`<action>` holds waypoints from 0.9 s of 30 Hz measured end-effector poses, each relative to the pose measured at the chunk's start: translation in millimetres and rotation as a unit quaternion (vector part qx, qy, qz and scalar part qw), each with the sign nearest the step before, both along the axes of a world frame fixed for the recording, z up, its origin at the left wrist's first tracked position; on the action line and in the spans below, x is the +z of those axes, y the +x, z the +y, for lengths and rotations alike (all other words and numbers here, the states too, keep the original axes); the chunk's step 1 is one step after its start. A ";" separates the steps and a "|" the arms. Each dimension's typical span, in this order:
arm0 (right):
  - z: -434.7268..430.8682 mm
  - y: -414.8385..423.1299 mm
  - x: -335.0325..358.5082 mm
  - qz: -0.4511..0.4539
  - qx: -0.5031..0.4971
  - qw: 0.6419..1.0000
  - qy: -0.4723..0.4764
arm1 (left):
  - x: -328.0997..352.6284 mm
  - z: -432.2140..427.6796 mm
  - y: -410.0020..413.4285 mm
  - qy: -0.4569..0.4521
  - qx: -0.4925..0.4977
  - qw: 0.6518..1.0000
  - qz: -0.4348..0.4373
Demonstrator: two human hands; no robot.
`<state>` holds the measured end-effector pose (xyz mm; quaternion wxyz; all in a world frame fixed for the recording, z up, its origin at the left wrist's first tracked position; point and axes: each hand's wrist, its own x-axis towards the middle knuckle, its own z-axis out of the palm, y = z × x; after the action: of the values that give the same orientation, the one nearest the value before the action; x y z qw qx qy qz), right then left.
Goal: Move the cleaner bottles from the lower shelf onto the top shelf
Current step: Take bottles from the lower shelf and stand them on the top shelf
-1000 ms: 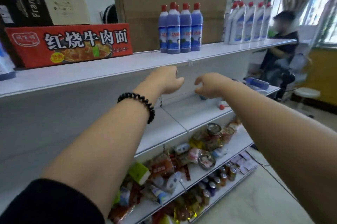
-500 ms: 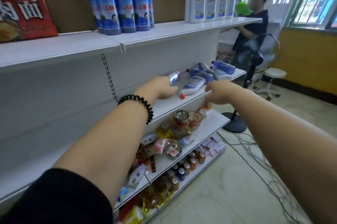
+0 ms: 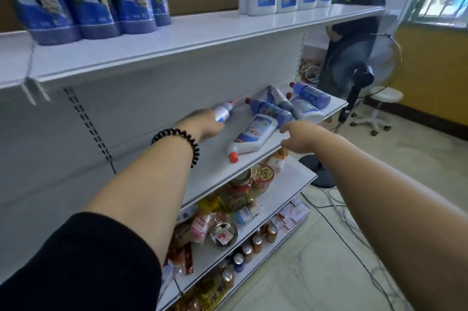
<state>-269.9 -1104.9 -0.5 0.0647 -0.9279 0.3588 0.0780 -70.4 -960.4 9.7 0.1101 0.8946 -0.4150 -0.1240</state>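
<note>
White lower shelf [image 3: 222,166] beneath both hands — left hand [image 3: 205,122] wraps a small white bottle [image 3: 223,112] for lifting; right hand [image 3: 300,137], empty and loosely spread, nears the toppled white cleaner bottle [image 3: 253,137].

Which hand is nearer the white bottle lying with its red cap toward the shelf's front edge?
Right. The right hand reaches just beside the white bottle, at its base end. The left hand is farther along the shelf, at a different bottle.
</note>
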 end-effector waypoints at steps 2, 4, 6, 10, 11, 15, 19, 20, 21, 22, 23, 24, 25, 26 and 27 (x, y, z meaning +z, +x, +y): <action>-21.9 12.8 -8.0 0.005 0.008 1.000 0.006 | -7.8 -10.4 12.3 0.006 0.028 0.999 0.026; -42.1 27.5 -15.5 0.012 0.020 1.000 0.014 | -16.0 -20.9 24.6 0.020 0.051 0.998 0.028; -60.4 44.7 -23.9 0.022 0.036 0.999 0.025 | -25.9 -32.0 39.3 0.038 0.080 0.996 0.015; -89.4 78.4 -40.5 0.030 0.084 0.996 0.032 | -43.3 -53.8 57.3 0.028 0.152 0.988 -0.015; -96.1 86.6 -44.6 0.033 0.100 0.994 0.033 | -47.8 -60.8 59.7 0.022 0.167 0.986 -0.019; -120.3 119.1 -53.1 0.058 0.194 0.978 0.044 | -66.8 -91.4 71.9 0.027 0.203 0.979 -0.014; -143.4 141.7 -48.6 0.094 0.251 0.959 0.098 | -84.8 -120.7 78.6 0.038 0.214 0.976 -0.006; -148.2 147.3 -48.2 0.114 0.265 0.952 0.101 | -88.7 -127.1 80.6 0.040 0.217 0.975 -0.009; -151.9 153.0 -48.4 0.132 0.281 0.946 0.097 | -91.9 -132.3 82.7 0.046 0.221 0.974 -0.015; -154.1 158.7 -48.7 0.143 0.296 0.940 0.096 | -93.6 -136.4 84.1 0.053 0.226 0.972 -0.025; -156.1 164.4 -50.1 0.150 0.307 0.935 0.100 | -93.7 -139.4 85.5 0.063 0.230 0.970 -0.037; -157.5 168.6 -51.9 0.153 0.318 0.930 0.106 | -93.6 -141.6 87.6 0.070 0.233 0.969 -0.041; -159.2 172.0 -55.3 0.154 0.327 0.926 0.111 | -93.4 -143.7 89.5 0.069 0.239 0.968 -0.033; -161.4 174.5 -58.7 0.154 0.333 0.923 0.115 | -93.4 -145.6 90.7 0.064 0.246 0.967 -0.019; -163.6 175.2 -62.0 0.151 0.332 0.923 0.125 | -93.1 -147.2 90.5 0.057 0.254 0.966 -0.005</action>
<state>-94.7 -1268.5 -62.5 0.0956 -0.9554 0.0233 0.2785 20.1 -1107.6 -83.3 0.0851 0.9760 -0.1674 -0.1108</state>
